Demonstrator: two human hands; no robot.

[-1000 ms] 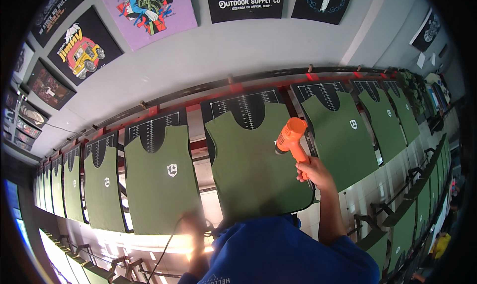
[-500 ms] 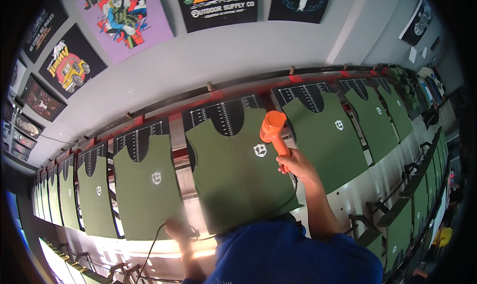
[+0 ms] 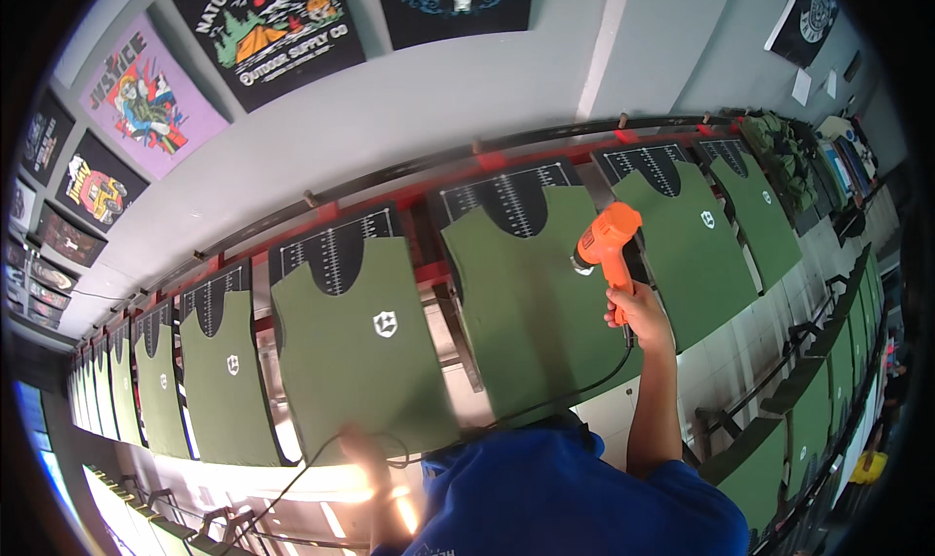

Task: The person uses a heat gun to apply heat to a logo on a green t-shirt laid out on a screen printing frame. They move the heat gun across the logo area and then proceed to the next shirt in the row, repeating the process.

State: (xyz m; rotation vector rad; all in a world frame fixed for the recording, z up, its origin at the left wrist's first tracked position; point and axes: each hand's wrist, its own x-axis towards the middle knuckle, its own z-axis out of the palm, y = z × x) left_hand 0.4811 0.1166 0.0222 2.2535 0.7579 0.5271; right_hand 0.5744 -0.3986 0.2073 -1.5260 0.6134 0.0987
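My right hand (image 3: pixel 643 315) is closed round the handle of an orange heat gun (image 3: pixel 611 237). The gun is tilted, its dark nozzle close over the white shield print on a green shirt panel (image 3: pixel 531 313). The print is mostly hidden behind it. A black power cord (image 3: pixel 584 389) runs from the handle past my body to the left. My left hand (image 3: pixel 362 451), blurred, is at the lower edge of the neighbouring green panel (image 3: pixel 341 361). The cord bends up to it and leaves on its other side, so it appears gripped there; the fingers are smeared.
Green panels lie on black boards with white scale marks (image 3: pixel 513 201), in a long row along a red-and-black rail (image 3: pixel 409 175). Another row of panels (image 3: pixel 755 468) stands at the right. Printed shirt samples (image 3: pixel 263 35) hang on the grey wall. Camouflage fabric (image 3: pixel 779 157) lies far right.
The view has shifted rightward along the row. The heat gun has turned, its nozzle now visible and pointing down-left at a print. My left hand has moved right along the row, with the cord.
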